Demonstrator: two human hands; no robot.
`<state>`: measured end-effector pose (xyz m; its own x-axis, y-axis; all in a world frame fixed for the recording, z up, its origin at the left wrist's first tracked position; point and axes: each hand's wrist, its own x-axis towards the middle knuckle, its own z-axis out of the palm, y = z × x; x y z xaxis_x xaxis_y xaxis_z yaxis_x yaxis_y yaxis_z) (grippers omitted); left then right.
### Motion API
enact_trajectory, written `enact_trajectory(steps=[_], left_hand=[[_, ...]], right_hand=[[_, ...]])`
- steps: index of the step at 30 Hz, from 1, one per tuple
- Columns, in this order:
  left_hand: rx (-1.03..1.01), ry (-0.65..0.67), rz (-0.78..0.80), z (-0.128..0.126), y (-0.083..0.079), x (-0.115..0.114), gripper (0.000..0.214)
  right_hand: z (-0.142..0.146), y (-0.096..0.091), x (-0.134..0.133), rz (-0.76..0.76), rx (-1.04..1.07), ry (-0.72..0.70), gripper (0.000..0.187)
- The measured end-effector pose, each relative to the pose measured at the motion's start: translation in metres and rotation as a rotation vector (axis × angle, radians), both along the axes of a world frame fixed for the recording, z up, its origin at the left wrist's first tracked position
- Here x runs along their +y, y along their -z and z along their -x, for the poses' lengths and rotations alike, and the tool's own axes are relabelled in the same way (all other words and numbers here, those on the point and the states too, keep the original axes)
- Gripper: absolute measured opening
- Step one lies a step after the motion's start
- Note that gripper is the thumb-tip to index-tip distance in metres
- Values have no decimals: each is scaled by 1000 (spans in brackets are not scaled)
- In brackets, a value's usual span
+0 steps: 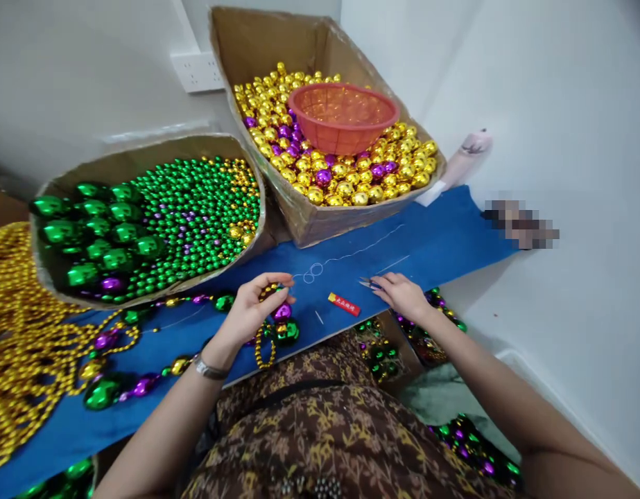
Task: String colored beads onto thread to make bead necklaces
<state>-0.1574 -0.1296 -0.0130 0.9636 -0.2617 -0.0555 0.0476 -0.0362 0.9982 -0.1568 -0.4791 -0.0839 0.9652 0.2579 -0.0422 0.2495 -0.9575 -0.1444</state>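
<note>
My left hand (260, 301) is above the blue cloth, thumb and forefinger brought together at the end of a thin white thread (345, 255). Below that hand, a bead strand (282, 322) of green, purple and gold beads bunches up. The thread makes small loops on the cloth, then trails off to the right. My right hand (403, 294) rests low over the table with curled fingers around small pointed snips (370, 283); only their tips show. Between both hands lie a red lighter-like packet (344, 304) and a short white stick (319, 317).
A box (320, 225) of gold and purple beads holds a red plastic basket (345, 132). Left of it stands a box (265, 215) of mostly green beads. Gold bead strings (18, 312) pile at far left. The blue cloth (444, 235) covers the narrow table.
</note>
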Motion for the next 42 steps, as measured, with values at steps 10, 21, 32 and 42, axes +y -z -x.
enact_trajectory(steps=[10, 21, 32, 42], left_hand=[[-16, 61, 64, 5, -3, 5, 48], [95, 111, 226, 5, 2, 8, 56], [219, 135, 359, 4, 7, 5, 56], [226, 137, 368, 5, 8, -1, 57]], right_hand=[[3, -11, 53, -763, 289, 73, 35], [-10, -59, 145, -1085, 438, -244, 35], [-17, -46, 154, -1157, 409, -351, 34], [-10, -44, 159, -1260, 409, -301, 38]])
